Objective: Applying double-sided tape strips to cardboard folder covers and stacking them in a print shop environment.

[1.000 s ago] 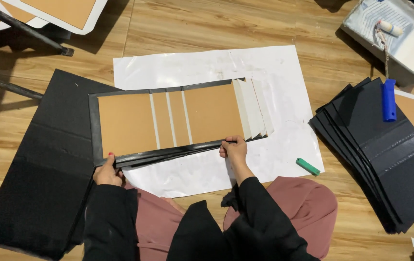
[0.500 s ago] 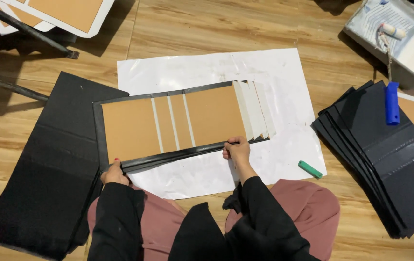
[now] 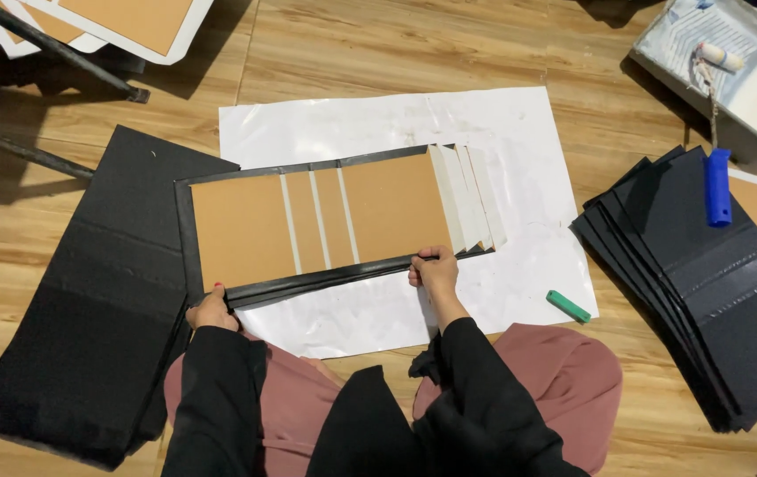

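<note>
The left hand (image 3: 211, 311) pinches the near left corner of a black-edged cover with tan board panels (image 3: 321, 221), fingers closed on its folded black rim, while the right hand (image 3: 434, 269) grips the same near edge further right, thumb on top and fingers curled under. The cover lies on a white sheet (image 3: 519, 132) on the wooden floor. Its long axis runs left to right, the right end tilted slightly away, tan side up, with pale strips (image 3: 471, 199) fanned at its right end.
</note>
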